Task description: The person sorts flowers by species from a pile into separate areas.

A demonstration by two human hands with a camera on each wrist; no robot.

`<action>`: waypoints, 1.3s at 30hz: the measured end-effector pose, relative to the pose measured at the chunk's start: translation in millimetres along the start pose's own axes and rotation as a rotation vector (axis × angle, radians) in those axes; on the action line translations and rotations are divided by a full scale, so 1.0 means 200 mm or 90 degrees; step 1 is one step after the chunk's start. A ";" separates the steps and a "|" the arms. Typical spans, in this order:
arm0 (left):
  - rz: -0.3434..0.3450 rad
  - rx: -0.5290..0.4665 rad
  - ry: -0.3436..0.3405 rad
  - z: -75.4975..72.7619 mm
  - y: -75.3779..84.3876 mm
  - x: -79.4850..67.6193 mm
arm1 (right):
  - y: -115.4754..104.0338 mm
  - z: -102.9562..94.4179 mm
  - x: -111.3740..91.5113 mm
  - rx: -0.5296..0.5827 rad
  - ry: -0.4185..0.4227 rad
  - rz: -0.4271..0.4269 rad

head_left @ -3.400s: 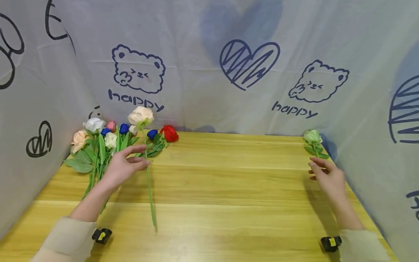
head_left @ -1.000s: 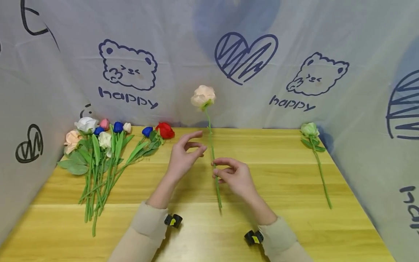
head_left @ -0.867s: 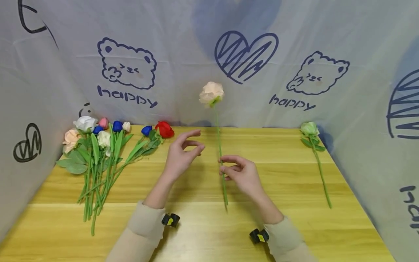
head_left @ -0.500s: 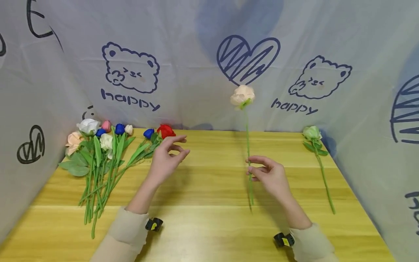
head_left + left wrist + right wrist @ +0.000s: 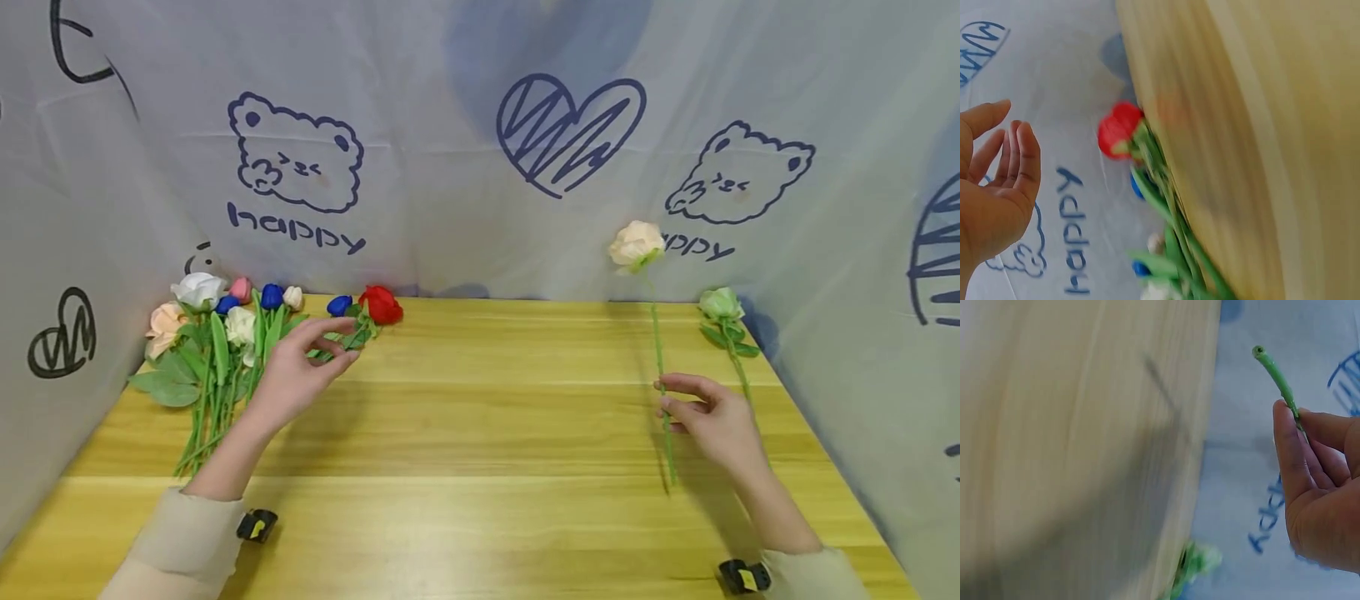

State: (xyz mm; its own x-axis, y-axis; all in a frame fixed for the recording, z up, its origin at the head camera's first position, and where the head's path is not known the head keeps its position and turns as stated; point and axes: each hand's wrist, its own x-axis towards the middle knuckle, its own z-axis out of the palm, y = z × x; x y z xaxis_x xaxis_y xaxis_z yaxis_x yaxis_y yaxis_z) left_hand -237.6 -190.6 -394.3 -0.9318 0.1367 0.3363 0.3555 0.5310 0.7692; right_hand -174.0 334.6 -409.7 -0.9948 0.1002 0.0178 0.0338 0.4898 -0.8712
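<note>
My right hand pinches the stem of a cream rose between thumb and fingers at the right of the table. The bloom points up and away, overlapping the curtain in the head view. In the right wrist view the stem's cut end pokes out past the fingertips. My left hand hovers with nothing in it, fingers loosely bent and thumb apart. Behind it lie a red rose and a blue tulip. The left hand hides some of their stems.
A bunch of mixed flowers lies at the table's left side. To the right of the cream rose, a pale green rose lies near the edge, its stem partly behind my right hand. A printed curtain bounds the wooden table.
The cream rose passed from my left hand to my right near the middle. My right hand has since carried it rightward, while my left hand has moved back left toward the flower bunch.
</note>
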 end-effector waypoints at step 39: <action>0.013 0.235 -0.287 -0.41 -0.44 -0.05 | 0.44 -0.40 0.09 -0.254 0.005 0.028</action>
State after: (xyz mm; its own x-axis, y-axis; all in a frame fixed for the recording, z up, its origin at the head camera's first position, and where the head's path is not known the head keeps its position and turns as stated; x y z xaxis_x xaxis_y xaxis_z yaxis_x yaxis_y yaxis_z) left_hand -253.2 -307.9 -420.7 -0.8931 0.4492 0.0220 0.3995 0.7699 0.4976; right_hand -181.8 449.3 -446.7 -0.9909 0.1344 -0.0098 0.1122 0.7826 -0.6124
